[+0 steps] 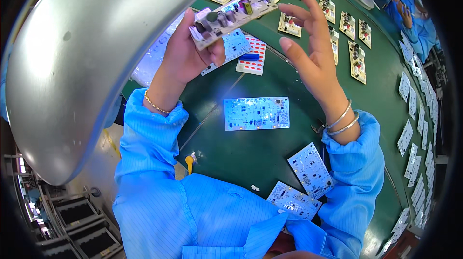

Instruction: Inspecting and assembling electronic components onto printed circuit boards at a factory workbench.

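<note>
My left hand [182, 61] grips one end of a circuit board [235, 14] and holds it tilted above the bench. Tall capacitors, coils and white connectors stand on its upper face. My right hand [313, 59] is raised off the board's far end, fingers spread, holding nothing. Below the hands, a white-faced circuit board [256, 114] lies flat on the green bench. Another white-faced board [235, 46] lies partly under my left hand, beside a sheet of red arrow stickers [257, 67] with a blue object [249, 57] on it.
A large grey lamp hood [82, 61] fills the upper left. Two more boards [311, 170] [293, 200] lie near my right forearm. Several component-laden boards [357, 63] stand across the back. More boards [405, 137] line the right side. A co-worker [407, 15] sits at far right.
</note>
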{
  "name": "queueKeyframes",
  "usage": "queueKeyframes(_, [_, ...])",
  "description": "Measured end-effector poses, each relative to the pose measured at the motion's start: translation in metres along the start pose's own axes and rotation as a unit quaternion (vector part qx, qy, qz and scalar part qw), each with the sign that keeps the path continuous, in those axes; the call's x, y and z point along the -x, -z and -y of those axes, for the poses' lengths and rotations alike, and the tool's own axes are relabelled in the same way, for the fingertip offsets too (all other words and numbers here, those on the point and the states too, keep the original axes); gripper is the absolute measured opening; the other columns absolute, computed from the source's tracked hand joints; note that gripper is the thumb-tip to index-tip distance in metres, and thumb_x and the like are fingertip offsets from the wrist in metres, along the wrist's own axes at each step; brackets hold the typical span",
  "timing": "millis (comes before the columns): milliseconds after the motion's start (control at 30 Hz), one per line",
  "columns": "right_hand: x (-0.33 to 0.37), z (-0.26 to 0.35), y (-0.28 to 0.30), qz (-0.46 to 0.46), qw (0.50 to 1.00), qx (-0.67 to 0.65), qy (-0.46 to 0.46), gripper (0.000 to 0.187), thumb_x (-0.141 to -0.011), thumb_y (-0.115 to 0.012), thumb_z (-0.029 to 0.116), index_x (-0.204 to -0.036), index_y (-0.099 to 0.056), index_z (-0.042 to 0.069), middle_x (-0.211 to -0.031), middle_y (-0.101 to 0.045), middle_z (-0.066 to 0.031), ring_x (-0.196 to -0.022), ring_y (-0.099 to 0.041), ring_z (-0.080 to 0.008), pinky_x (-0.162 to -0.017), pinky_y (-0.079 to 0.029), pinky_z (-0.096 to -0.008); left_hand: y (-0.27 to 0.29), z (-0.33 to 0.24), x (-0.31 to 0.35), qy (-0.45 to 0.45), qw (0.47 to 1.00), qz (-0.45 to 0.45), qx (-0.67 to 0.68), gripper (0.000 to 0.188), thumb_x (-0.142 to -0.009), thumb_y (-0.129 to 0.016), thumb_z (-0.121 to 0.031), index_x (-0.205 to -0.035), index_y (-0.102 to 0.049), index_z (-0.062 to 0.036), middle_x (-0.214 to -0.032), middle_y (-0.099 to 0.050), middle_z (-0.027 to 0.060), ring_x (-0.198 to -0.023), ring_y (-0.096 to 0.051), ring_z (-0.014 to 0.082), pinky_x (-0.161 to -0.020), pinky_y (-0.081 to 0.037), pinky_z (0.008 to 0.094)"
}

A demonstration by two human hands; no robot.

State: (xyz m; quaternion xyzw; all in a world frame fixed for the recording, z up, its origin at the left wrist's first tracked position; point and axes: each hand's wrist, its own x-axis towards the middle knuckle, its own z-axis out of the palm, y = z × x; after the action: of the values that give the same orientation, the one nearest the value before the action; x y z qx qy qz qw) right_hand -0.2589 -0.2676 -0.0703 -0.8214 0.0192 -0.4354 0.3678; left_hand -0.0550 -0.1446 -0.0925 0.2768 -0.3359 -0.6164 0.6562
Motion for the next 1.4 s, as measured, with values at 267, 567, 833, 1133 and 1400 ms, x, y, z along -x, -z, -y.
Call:
queueKeyframes(267, [0.006, 0.018, -0.013, 0.091, 0.982, 0.096, 0.136, 0.061, -0.075, -0.049, 0.006, -0.128, -0.022, 0.0, -0.119, -0.043, -0.0173, -0.108, -0.042, -0.0269, -0.094, -0.027, -0.0374, 0.014, 0.013, -0.002, 0.013, 0.963, 0.113, 0.243, 0.041, -0.084, -0.038, -0.041, -0.079, -0.054, -0.0035, -0.048, -0.04, 0.0023, -0.045, -0.035, 0.0113, -0.043, -0.029, 0.0242])
queueKeyframes(567, [0.008, 0.029, -0.021, 0.086, 0.932, 0.199, 0.29, 0.065, -0.058, -0.053, -0.007, -0.12, -0.037, 0.002, -0.116, -0.048, -0.0132, -0.095, -0.048, -0.0301, -0.08, -0.038, -0.0376, 0.007, 0.015, 0.0, -0.002, 0.965, 0.141, 0.22, 0.031, -0.083, -0.042, -0.034, -0.077, -0.052, -0.0059, -0.047, -0.043, -0.0006, -0.043, -0.036, 0.0079, -0.044, -0.031, 0.0217])
queueKeyframes(833, [0.006, 0.005, -0.007, -0.014, 0.992, 0.078, 0.103, 0.066, -0.075, -0.049, 0.005, -0.131, -0.016, 0.003, -0.121, -0.041, -0.0134, -0.102, -0.043, -0.0203, -0.09, -0.033, -0.0329, -0.019, 0.01, 0.0, -0.009, 0.989, 0.048, 0.14, 0.055, -0.086, -0.026, -0.048, -0.077, -0.055, -0.0018, -0.051, -0.047, 0.0059, -0.046, -0.042, 0.0162, -0.047, -0.035, 0.0283])
queueKeyframes(1133, [0.009, -0.008, -0.003, -0.047, 0.967, -0.165, -0.188, 0.062, -0.077, -0.047, 0.01, -0.131, -0.017, 0.004, -0.12, -0.042, -0.0118, -0.102, -0.041, -0.0191, -0.091, -0.031, -0.0307, -0.046, 0.022, 0.011, -0.018, 0.999, 0.041, -0.025, 0.075, -0.08, -0.019, -0.064, -0.097, -0.052, 0.0014, -0.075, -0.058, 0.0129, -0.062, -0.054, 0.0183, -0.062, -0.042, 0.0282])
queueKeyframes(1400, [0.014, -0.012, -0.003, -0.012, 0.962, -0.186, -0.197, 0.059, -0.077, -0.048, 0.011, -0.13, -0.022, 0.004, -0.122, -0.041, -0.0115, -0.106, -0.041, -0.0186, -0.091, -0.031, -0.0298, -0.053, 0.025, 0.013, -0.029, 0.989, 0.042, -0.137, 0.076, -0.08, -0.02, -0.065, -0.104, -0.05, 0.0004, -0.076, -0.058, 0.0136, -0.064, -0.054, 0.0159, -0.063, -0.042, 0.0253])
